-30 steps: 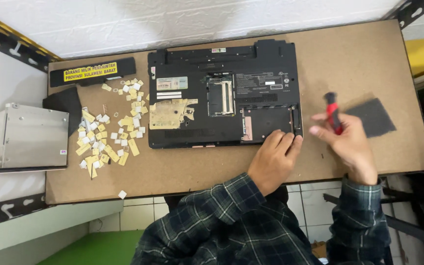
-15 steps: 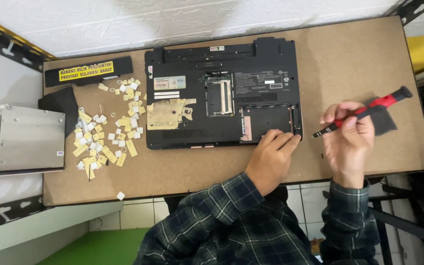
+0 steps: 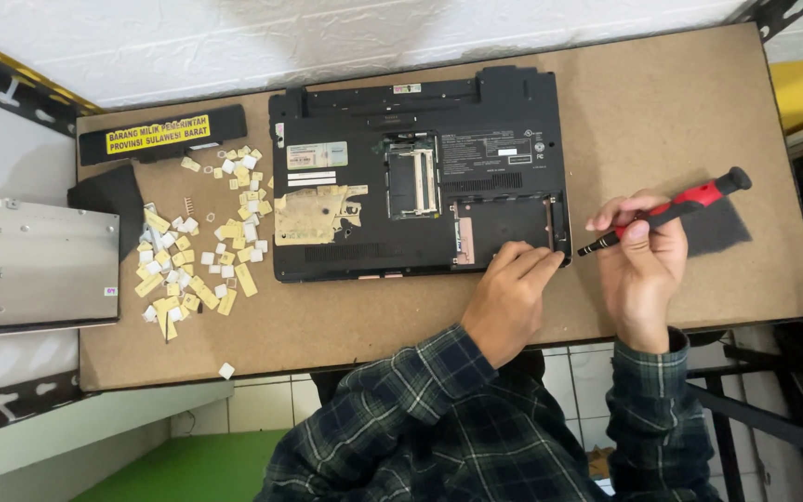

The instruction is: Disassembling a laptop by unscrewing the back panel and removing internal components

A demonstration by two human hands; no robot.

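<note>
Head view, looking down on a brown board table.

One laptop lies belly-up, black, set toward the far edge near the middle of the table, its near-right corner by the hands. One memory bay and one larger bay stand open. By my judgement it is stiff and fairly heavy — it should stay put under light pressure. The open bays look fragile, so the plain shell edges are the safer hold.

Left hand rests on the laptop's near-right corner, fingers flat and pressing, grasping nothing.

Right hand is closed round one screwdriver — red and black handle, thin dark shaft, tip just beside the laptop's right edge. It looks light and rigid, with a slender tip that could slip; the grip sits on the shaft end of the handle.

One dark square pad lies under the handle, toward the right edge.

Left half of the table: a scatter of pale keycaps, too many to count surely — several dozen. One long black battery bar with a yellow label lies at the far-left corner. One grey metal drive box overhangs the left edge.
</note>
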